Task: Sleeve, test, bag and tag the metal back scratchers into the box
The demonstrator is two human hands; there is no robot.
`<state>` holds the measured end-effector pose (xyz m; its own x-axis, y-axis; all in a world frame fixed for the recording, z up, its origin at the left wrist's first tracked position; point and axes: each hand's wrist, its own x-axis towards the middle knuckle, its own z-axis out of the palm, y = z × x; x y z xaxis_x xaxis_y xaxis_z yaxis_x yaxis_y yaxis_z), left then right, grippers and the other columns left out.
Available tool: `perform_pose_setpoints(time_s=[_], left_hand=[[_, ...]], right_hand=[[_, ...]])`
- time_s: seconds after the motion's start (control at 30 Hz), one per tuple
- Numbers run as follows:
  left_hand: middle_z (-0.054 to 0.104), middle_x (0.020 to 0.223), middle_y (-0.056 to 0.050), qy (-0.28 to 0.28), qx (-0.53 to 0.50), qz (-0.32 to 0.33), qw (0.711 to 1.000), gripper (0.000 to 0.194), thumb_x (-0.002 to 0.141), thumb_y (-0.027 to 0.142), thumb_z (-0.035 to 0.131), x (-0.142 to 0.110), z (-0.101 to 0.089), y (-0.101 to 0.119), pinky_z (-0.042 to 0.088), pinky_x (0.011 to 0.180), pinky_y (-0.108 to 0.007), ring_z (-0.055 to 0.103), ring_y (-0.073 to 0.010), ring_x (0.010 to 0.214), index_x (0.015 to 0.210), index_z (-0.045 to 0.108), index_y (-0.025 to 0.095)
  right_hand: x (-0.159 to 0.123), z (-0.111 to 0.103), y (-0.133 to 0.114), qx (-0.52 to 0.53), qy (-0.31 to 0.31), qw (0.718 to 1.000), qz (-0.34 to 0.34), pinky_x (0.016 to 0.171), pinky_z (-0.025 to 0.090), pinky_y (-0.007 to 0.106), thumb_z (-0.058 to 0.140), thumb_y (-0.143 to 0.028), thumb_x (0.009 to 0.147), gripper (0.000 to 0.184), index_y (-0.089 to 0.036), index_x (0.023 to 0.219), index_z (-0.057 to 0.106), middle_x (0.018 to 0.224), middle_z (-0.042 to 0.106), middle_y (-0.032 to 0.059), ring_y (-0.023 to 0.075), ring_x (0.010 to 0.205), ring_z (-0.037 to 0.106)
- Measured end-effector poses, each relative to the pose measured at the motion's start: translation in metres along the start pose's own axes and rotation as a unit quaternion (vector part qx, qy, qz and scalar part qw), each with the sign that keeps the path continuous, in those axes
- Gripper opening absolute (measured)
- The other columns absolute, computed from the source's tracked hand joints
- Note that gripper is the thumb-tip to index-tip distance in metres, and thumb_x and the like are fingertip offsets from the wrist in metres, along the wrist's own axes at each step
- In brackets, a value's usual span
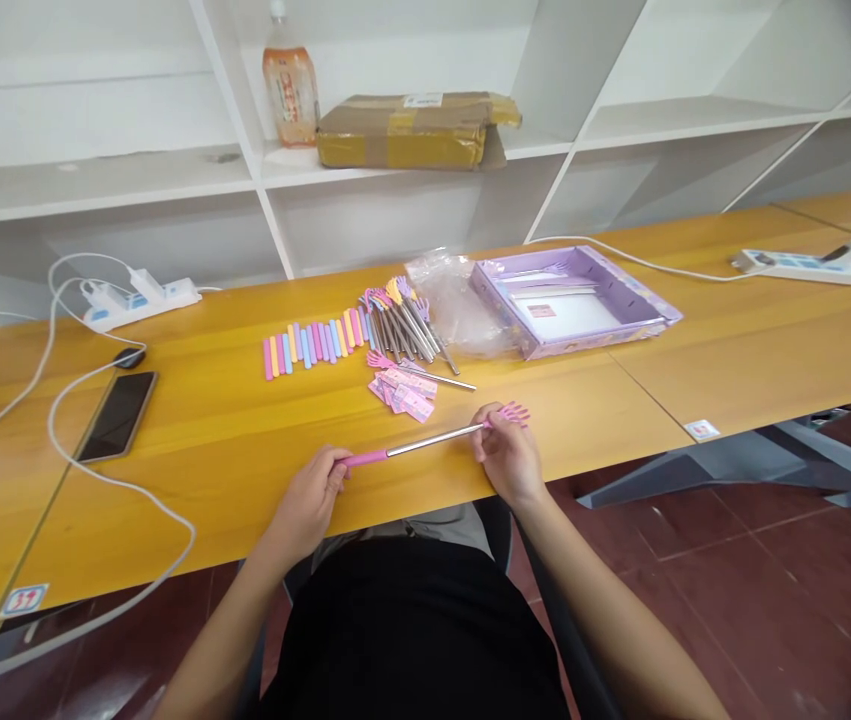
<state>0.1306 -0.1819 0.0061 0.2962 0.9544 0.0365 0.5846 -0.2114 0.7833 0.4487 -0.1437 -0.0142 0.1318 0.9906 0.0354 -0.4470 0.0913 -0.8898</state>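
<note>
On the table (pixel 207 400), we have the purple box (pixel 599 341) between one and two o'clock from our held back scratcher (pixel 432 440), a scratcher pile (pixel 411 330) at twelve and the coloured sticks (pixel 307 348) at ten. Near the front edge, our left hand (pixel 310 502) closes round its pink handle; our right hand (pixel 513 462) pinches it beside the pink claw.

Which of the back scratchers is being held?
The pink back scratcher with its handle in the left hand and its head end in the right hand; the others lie on the table.
</note>
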Motion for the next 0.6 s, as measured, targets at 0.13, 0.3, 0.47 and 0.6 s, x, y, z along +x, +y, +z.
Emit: perform_pose_setpoints(time_s=[0.13, 0.3, 0.47, 0.6], left_hand=[[0.062, 0.091, -0.002, 0.012, 0.015, 0.002, 1.0, 0.032, 0.113, 0.047, 0.035, 0.0012, -0.0001, 0.0008, 0.049, 0.078, -0.036, 0.061, -0.02, 0.08, 0.118, 0.061, 0.028], [0.063, 0.092, -0.003, 0.023, 0.016, 0.008, 1.0, 0.033, 0.113, 0.047, 0.035, 0.0023, -0.0009, 0.0023, 0.049, 0.077, -0.037, 0.061, -0.0209, 0.08, 0.116, 0.061, 0.027], [0.063, 0.091, -0.003, 0.021, 0.02, 0.015, 0.999, 0.031, 0.113, 0.044, 0.036, 0.0009, -0.0005, -0.0001, 0.05, 0.075, -0.037, 0.06, -0.0208, 0.078, 0.116, 0.062, 0.027], [0.065, 0.094, -0.005, 0.028, 0.025, 0.02, 0.999, 0.031, 0.112, 0.044, 0.037, -0.0007, -0.0008, -0.0017, 0.051, 0.075, -0.038, 0.062, -0.0216, 0.079, 0.117, 0.062, 0.028]], right_hand=[[-0.0002, -0.002, 0.0007, -0.025, 0.014, 0.999, -0.021, 0.042, 0.032, 0.025, 0.068, -0.043, 0.095, 0.024, -0.023, 0.083, 0.064, 0.062, 0.057, -0.0025, 0.0113, 0.044, 0.048], [-0.0008, -0.0025, 0.0006, -0.024, 0.005, 1.0, -0.018, 0.045, 0.033, 0.025, 0.068, -0.043, 0.095, 0.023, -0.022, 0.084, 0.066, 0.062, 0.058, -0.002, 0.0118, 0.046, 0.049], [-0.0015, -0.0014, -0.0011, -0.039, -0.004, 0.999, -0.013, 0.045, 0.034, 0.026, 0.069, -0.045, 0.094, 0.025, -0.023, 0.083, 0.065, 0.063, 0.058, -0.002, 0.0124, 0.046, 0.049], [-0.0032, 0.0007, -0.0025, -0.052, -0.009, 0.998, -0.019, 0.046, 0.038, 0.028, 0.069, -0.049, 0.094, 0.028, -0.023, 0.084, 0.064, 0.063, 0.058, -0.0019, 0.0135, 0.047, 0.05]])
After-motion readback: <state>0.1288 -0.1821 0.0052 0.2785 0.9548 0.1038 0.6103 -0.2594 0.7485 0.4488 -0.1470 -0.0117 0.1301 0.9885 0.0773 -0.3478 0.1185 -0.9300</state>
